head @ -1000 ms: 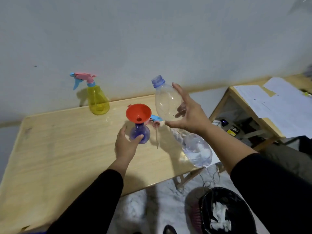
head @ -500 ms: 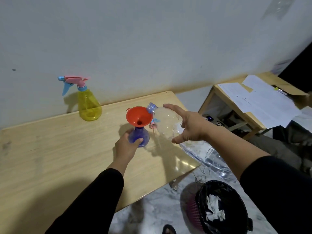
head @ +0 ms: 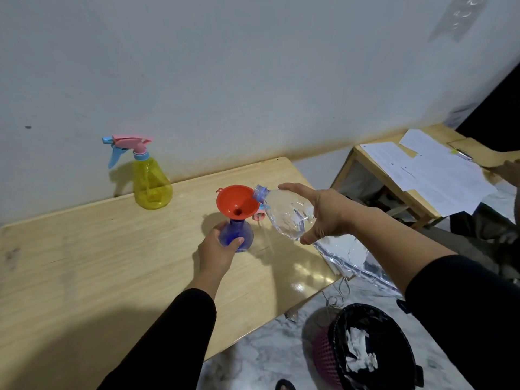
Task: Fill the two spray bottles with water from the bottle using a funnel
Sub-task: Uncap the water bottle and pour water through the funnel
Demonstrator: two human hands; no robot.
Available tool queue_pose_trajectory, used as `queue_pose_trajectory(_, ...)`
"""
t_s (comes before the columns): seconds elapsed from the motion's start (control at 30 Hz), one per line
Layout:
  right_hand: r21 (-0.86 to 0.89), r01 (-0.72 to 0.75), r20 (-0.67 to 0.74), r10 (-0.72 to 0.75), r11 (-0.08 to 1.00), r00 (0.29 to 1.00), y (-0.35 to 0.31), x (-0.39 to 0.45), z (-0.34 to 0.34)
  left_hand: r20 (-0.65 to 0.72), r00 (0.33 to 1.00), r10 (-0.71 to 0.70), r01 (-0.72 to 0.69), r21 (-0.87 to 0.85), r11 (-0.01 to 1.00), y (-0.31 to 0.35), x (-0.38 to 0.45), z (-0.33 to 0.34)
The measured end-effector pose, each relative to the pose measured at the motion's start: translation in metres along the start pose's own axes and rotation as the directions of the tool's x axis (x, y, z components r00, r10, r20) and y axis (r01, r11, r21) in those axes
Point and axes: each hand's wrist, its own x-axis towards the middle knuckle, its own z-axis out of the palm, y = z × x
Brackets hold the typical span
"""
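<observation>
Since half a second ago: water bottle [head: 289,213] tipped lower, its open mouth now just over the right rim of the orange funnel [head: 237,202]; before, the mouth sat beside that rim. A second ago the bottle was raised, neck pointing up. My left hand has not moved off the blue bottle.

My right hand [head: 323,213]: fingers spread wide and curved around the bottle's upper body, index finger along the top, thumb underneath. Firm grip. Water has pooled toward the neck end; I cannot tell whether any is leaving the mouth yet.

My left hand [head: 218,250]: thumb and fingers wrapped around the round base of the blue spray bottle [head: 237,236], steadying it on the wooden table [head: 84,263]. Funnel sits upright in its neck.

Blue bottle's spray head [head: 260,213] lies on the table just behind, partly hidden by the water bottle.

Yellow spray bottle [head: 150,184], pink-and-blue trigger on, stands well apart, near the wall at the table's far edge.
</observation>
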Motion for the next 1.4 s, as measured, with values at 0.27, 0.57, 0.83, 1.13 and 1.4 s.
queue_pose_trajectory(0.27,-0.036,-0.011,0.007,0.011,0.999,1.000,0.008,0.012,0.002,-0.004,1.000,-0.010,0.010,-0.016,1.000,0.000,-0.002,0.001)
queue_pose_trajectory(0.57,-0.108,0.008,0.022,-0.006,0.994,1.000,0.014,0.019,0.003,-0.004,1.000,-0.002,0.002,-0.059,0.998,-0.001,-0.001,0.003)
queue_pose_trajectory(0.83,-0.136,0.013,0.035,-0.009,0.991,0.999,0.011,0.015,-0.003,-0.009,1.000,-0.001,0.001,-0.060,0.998,-0.001,-0.001,0.003)
queue_pose_trajectory(1.13,-0.149,0.027,0.033,-0.023,0.989,0.999,0.010,0.016,-0.005,-0.005,1.000,-0.017,0.017,-0.063,0.998,-0.005,0.000,0.005)
queue_pose_trajectory(1.4,-0.163,0.029,0.034,-0.024,0.986,0.999,0.010,0.016,-0.007,-0.001,1.000,-0.013,0.013,-0.074,0.997,-0.004,-0.001,0.005)
